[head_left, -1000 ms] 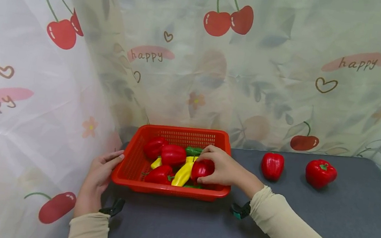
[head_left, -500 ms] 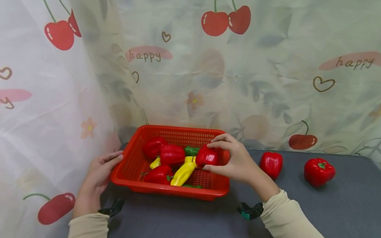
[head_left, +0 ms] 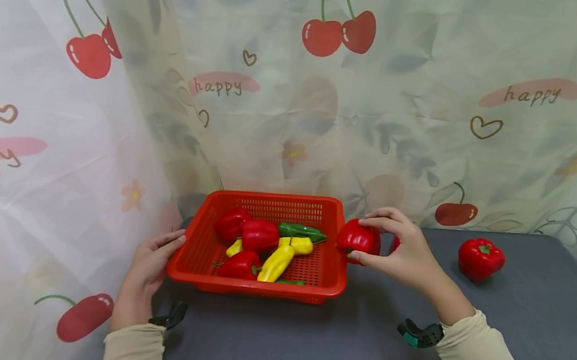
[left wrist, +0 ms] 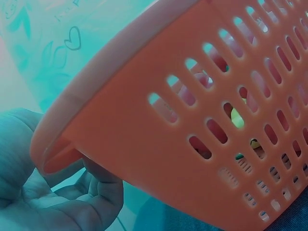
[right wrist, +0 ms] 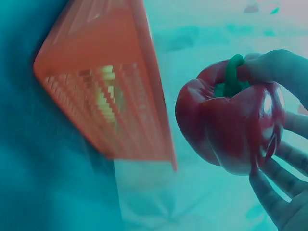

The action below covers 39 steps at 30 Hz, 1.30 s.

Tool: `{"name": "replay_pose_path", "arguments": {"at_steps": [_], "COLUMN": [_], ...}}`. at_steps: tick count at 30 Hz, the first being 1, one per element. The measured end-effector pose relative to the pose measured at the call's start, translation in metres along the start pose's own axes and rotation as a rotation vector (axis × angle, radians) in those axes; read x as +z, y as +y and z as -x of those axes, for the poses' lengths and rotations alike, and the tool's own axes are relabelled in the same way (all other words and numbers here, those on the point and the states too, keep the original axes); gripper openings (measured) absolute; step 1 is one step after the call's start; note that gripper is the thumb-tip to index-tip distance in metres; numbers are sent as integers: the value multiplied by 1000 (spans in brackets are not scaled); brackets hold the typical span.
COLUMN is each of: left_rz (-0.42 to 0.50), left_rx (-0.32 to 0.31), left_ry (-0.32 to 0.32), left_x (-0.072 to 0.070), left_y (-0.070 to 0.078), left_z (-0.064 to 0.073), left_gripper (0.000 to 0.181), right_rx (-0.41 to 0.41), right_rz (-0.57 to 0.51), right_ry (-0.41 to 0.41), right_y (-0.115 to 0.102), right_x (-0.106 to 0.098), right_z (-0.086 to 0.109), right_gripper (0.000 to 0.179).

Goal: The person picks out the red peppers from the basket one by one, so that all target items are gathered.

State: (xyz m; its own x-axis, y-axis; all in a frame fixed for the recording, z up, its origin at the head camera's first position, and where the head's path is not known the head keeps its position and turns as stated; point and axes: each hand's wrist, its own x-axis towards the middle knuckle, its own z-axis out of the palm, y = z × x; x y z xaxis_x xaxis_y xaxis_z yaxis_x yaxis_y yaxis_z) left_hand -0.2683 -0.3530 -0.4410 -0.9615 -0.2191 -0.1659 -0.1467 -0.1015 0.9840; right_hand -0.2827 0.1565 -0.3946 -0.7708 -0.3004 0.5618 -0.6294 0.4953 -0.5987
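Note:
My right hand point(head_left: 411, 258) holds a red bell pepper point(head_left: 357, 239) just past the right rim of the red plastic basket point(head_left: 259, 287). In the right wrist view the thumb lies by the green stem of that bell pepper point(right wrist: 231, 125), and the fingers spread along its far side. At the basket's left end my left hand point(head_left: 145, 264) grips the rim, its fingers curled beneath the edge of the basket point(left wrist: 115, 125) in the left wrist view. Inside lie red bell peppers point(head_left: 260, 235), long yellow peppers point(head_left: 276, 264) and green peppers point(head_left: 299, 232).
Another red bell pepper point(head_left: 480, 260) sits at the right on the dark grey table point(head_left: 268, 345). A further one is mostly hidden behind my right hand. Printed curtains point(head_left: 407, 134) hang behind the table and along the left.
My right hand has lifted the red bell pepper from the basket's right part and carried it rightward over the rim. My left hand stays at the basket's left end.

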Motion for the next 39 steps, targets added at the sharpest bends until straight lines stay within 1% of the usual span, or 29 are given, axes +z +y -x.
{"name": "replay_pose_path", "arguments": {"at_steps": [4,8,11,14,19,23,27,33,39], "left_rz": [10,21,30,32,32,34,42,48,61], "left_rx": [8,4,-4,-7,-6,-13,-13,-20,-15], "left_ry": [-3,-8,-4,-6,-9,-3,-5,1,1], "left_x": [-1,-1,0,1,0,0,0,0,1], "left_y": [-1,-2,-3,-4,-4,-3,-2,-3,-3], "left_z": [0,-1,-1,-1,0,0,1,0,1], "left_gripper": [48,47,47,47,44,45,46,45,43], "right_rx": [44,62,67,98,138,156,185,244,287], "right_rz": [38,76,86,92,120,140,169,189,238], "right_ry": [27,45,61,81,82,98,127,157,148], "right_y": [10,22,33,42,55,64,73,87,94], "right_x": [-14,-26,-34,-42,-57,-70,-80,-92,-100], "right_z": [16,35,50,68,93,109,121,132,139], "right_gripper": [51,50,50,52,49,48,50,49,48]}}
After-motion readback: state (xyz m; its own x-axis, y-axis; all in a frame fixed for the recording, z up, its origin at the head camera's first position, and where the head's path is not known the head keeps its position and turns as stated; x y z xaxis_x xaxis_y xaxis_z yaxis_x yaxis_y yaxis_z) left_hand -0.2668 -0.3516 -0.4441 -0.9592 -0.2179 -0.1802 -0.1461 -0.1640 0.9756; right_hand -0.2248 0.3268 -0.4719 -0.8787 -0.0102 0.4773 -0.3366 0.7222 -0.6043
